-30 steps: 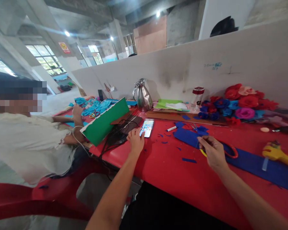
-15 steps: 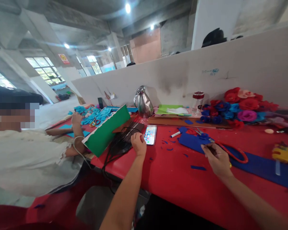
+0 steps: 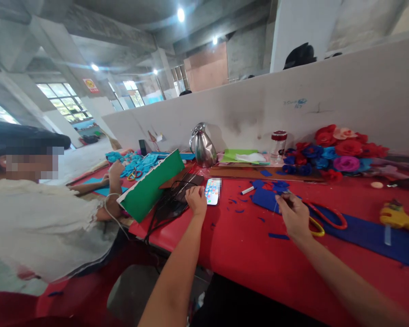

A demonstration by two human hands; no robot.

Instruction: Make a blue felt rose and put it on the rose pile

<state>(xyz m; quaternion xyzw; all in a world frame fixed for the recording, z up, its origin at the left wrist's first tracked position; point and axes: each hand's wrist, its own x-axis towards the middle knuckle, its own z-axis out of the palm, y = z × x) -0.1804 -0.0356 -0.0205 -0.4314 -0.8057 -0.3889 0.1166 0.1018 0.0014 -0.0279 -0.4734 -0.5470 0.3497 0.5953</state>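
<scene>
My left hand [image 3: 197, 200] rests with curled fingers at the left edge of a lit phone [image 3: 212, 191]. Whatever may be inside those fingers is hidden. My right hand [image 3: 295, 217] pinches what looks like the stem of a small blue flower [image 3: 281, 185], just above a long dark blue sheet [image 3: 359, 234]. A thin strand [image 3: 275, 207] hangs below the fingertips. Scissors with a red and a yellow handle [image 3: 330, 218] lie on the sheet beside this hand, their blades mostly hidden.
A marker [image 3: 247, 190] and blue scraps [image 3: 278, 236] lie on the red table [image 3: 238, 263]. Yellow glue gun [image 3: 400, 217] at right; flowers [image 3: 347, 147], jar [image 3: 278, 147] and metal jug [image 3: 204, 147] along the partition. A green board [image 3: 153, 186] stands left, beside a seated co-worker [image 3: 37, 222].
My right hand has moved left and slightly up, and the blue flower has shifted with it. More of the scissors' yellow handle shows. My left hand stays by the phone.
</scene>
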